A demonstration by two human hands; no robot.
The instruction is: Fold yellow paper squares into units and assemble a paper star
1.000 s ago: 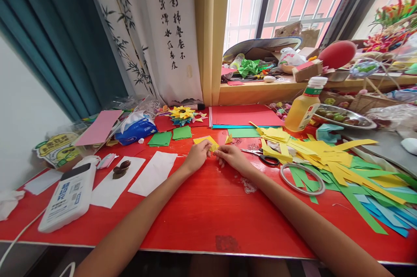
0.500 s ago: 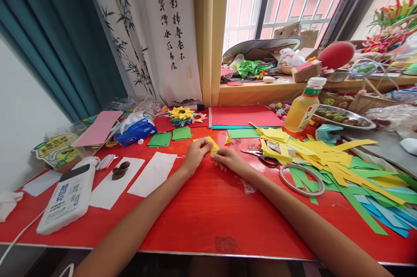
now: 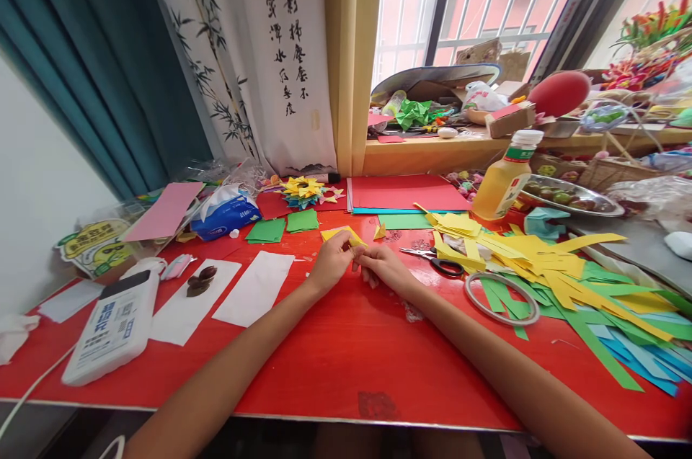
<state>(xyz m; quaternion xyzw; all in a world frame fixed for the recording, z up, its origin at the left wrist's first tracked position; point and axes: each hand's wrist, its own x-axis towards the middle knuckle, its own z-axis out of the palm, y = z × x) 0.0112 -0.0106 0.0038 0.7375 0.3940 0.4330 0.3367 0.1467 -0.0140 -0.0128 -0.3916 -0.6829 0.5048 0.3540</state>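
Note:
Over the middle of the red table, my left hand (image 3: 331,262) and my right hand (image 3: 383,264) meet fingertip to fingertip. Both are closed in a pinch on a small piece of yellow paper, mostly covered by the fingers. Yellow paper (image 3: 340,230) shows just beyond my left hand; whether it is one sheet or a stack I cannot tell. A small folded yellow paper piece (image 3: 380,231) stands behind my right hand. To the right lie scissors (image 3: 446,266) with black handles, beside a pile of yellow paper strips (image 3: 533,257).
A roll of tape (image 3: 502,298) rests on green strips. Behind it stands a juice bottle (image 3: 500,181). Green paper squares (image 3: 264,230), red sheets (image 3: 408,192) and a folded-paper ornament (image 3: 303,191) lie at the back. White papers (image 3: 254,286) and a white box (image 3: 111,333) are left.
My fingers have drawn closer together, and the right hand has shifted slightly over the yellow piece. Less of the paper shows between them. The view has barely shifted.

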